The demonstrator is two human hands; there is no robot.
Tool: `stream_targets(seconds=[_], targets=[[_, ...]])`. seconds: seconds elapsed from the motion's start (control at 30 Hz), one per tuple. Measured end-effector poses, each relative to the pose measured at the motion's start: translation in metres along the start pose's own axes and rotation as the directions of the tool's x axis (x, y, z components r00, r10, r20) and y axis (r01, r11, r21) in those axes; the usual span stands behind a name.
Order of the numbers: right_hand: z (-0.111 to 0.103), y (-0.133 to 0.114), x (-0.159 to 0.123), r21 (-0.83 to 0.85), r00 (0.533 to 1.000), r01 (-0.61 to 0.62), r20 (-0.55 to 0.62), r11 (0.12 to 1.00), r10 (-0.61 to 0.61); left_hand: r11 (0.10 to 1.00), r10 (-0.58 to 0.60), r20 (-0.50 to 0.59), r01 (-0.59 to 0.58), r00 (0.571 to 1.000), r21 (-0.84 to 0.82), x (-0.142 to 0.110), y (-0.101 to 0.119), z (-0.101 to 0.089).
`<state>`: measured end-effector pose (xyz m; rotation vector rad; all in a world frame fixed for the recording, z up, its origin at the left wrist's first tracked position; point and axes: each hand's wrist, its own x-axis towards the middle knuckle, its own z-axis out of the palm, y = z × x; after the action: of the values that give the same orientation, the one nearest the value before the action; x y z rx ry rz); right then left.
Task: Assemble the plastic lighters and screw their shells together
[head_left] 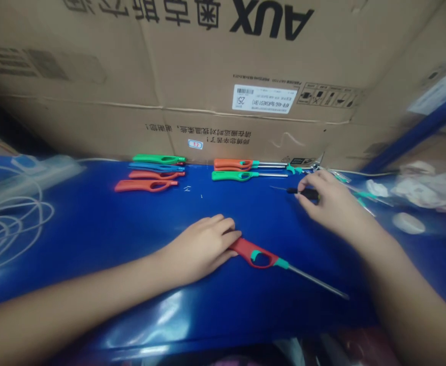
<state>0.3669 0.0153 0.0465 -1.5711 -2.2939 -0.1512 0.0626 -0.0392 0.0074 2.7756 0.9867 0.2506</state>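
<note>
My left hand (211, 244) is closed around the rear of a red gas lighter (244, 249) low over the blue table. The lighter has a teal trigger and collar, and its metal tube points to the lower right. At the right, my right hand (325, 195) grips a small screwdriver (310, 193) by its black handle, the thin shaft pointing left. Beyond it lie an orange lighter (230, 164) and a green lighter (230, 176), side by side with metal tubes. Further left rest several lighter bodies without tubes, among them a green one (156, 158) and a red one (142, 185).
A large cardboard box (192, 71) stands along the back of the blue table (124, 259). Coiled white cable (13, 229) lies at the left. Loose lighter tubes with teal parts (368, 195) and white crumpled material (417, 183) are at the right, near a blue metal post (406, 134).
</note>
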Motion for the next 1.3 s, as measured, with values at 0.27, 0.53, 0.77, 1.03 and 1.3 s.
stream_targets(seconds=[0.27, 0.53, 0.77, 1.03, 1.3], targets=[[0.009, 0.030, -0.012, -0.266, 0.732, -0.215, 0.593, 0.940, 0.335, 0.990, -0.044, -0.023, 0.040, 0.999, -0.132, 0.019, -0.050, -0.023], [0.007, 0.026, -0.007, -0.359, 0.707, -0.241, 0.572, 0.902, 0.417, 0.983, -0.185, -0.196, 0.181, 0.963, -0.041, 0.075, -0.110, -0.041], [0.006, 0.019, -0.002, -0.416, 0.706, -0.265, 0.531, 0.870, 0.469, 0.973, -0.206, -0.261, 0.225, 0.943, 0.047, 0.104, -0.122, -0.021], [0.005, 0.023, -0.002, -0.404, 0.692, -0.294, 0.536, 0.866, 0.484, 0.943, -0.234, -0.319, 0.294, 0.918, 0.157, 0.105, -0.114, -0.017], [0.011, 0.032, -0.002, -0.383, 0.759, -0.280, 0.473, 0.880, 0.447, 0.919, -0.226, -0.350, 0.319, 0.909, 0.234, 0.106, -0.109, -0.012]])
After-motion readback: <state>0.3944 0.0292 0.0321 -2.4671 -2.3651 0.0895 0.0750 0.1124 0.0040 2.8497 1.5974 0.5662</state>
